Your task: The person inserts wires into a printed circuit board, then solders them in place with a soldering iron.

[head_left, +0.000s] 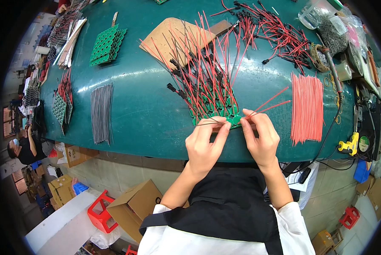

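Observation:
Both my hands are at the near edge of a green circuit board panel (218,111) made of round boards, with red and black wires standing up from it. My left hand (206,142) pinches thin dark wires that stick out to the left. In my right hand (260,138), closed at the fingertips, are red wires (270,102) whose free ends point up and right. The wire tips at the panel are hidden by my fingers. A bundle of straight red wires (307,108) lies to the right, and a bundle of dark grey wires (101,114) to the left.
Another green panel stack (107,46) lies at the far left, beside a brown board (173,38). Red and black connector leads (279,32) are heaped at the far right. A yellow glue gun (349,144) and cables sit at the right edge. Another person (27,146) is at the left.

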A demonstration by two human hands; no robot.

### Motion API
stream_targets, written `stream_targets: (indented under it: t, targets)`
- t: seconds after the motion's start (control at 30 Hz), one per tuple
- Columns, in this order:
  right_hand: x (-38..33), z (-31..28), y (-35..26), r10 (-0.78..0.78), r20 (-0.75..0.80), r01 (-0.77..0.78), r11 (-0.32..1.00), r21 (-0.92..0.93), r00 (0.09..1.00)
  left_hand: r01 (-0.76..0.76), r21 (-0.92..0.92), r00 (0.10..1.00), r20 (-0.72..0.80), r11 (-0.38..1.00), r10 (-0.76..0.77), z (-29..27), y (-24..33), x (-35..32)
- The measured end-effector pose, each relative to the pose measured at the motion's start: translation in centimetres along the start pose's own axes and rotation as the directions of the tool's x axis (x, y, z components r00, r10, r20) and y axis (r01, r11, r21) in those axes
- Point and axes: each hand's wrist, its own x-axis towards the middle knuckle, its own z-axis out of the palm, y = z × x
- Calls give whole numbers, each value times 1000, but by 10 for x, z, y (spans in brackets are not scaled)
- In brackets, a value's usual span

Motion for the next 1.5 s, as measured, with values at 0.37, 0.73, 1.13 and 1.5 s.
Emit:
stream_targets:
  t: [0.37,0.73,1.13,1.5]
  targets:
    - [0,-1,2,-88,48,91,993,-75,995,-21,43,999,28,999,20,5,-7,-5]
    - [-1,-1,0,-78,12,79,995,-59,997,-64,68,997,49,996,61,6,-6,-2]
    - [-1,-2,0,-45,-11,45,998,-36,999,-83,89,996,32,993,80,7,-8,-3]
    - [-1,-4,-3,1,-28,-1,1000,-11,1000,-203,243,979,73,949,191,13,-7,3]
